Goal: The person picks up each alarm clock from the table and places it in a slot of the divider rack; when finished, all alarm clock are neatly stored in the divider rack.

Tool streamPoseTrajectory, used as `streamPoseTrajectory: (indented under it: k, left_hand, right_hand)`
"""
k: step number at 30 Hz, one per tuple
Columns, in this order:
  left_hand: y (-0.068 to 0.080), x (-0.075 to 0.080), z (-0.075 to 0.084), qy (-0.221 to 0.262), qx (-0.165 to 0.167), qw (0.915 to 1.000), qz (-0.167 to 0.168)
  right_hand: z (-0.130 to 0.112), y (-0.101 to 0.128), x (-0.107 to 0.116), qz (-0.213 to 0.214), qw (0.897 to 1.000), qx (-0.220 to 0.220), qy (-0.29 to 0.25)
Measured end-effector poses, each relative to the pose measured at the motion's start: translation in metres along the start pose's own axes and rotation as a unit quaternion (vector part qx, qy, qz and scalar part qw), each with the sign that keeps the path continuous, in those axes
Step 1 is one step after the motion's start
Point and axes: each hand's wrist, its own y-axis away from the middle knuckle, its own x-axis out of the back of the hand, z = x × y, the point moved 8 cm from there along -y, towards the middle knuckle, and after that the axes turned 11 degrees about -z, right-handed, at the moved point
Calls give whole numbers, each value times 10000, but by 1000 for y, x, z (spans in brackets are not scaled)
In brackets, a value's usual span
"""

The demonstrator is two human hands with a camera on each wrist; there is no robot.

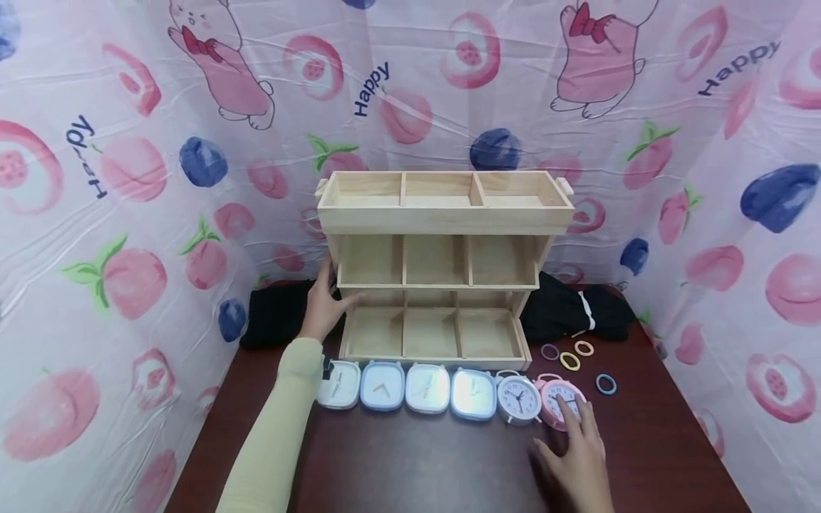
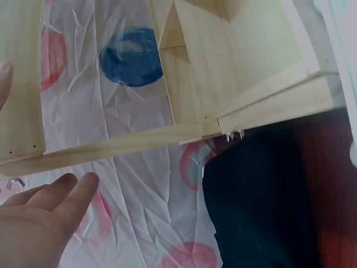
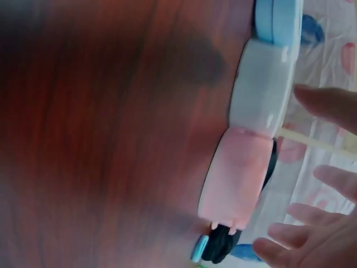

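Fingers (image 1: 571,410) of the right hand (image 1: 577,456) are laid straight on the pink clock (image 1: 559,401); nothing is gripped.
Left hand (image 1: 323,306) is spread flat against the wooden shelf (image 1: 442,221) of 9 compartments. 2 black cloths (image 1: 571,310) flank it; 6 clocks are lined up in front; 4 hair rings (image 1: 569,360) lie nearby.

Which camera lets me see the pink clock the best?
The head view: the pink clock shows its whole face and hands, with the right hand touching it. The right wrist view shows only its blurred pink side, edge-on. The left wrist view misses it, showing the wooden shelf instead.
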Motion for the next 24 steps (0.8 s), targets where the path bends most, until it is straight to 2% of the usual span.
streamPoseTrajectory:
  k: [8,16,24]
  left_hand:
    - [2,0,-2,365,-131,9985,386]
    - [-1,-1,-1,287,-75,9989,352]
    - [-2,-3,-2,290,-70,9992,274]
  right_hand:
    - [26,-25,-13,-619,9979,200,44]
    - [39,-45,-2,-462,9984,293,174]
    - [52,-57,-4,-690,9976,50,83]
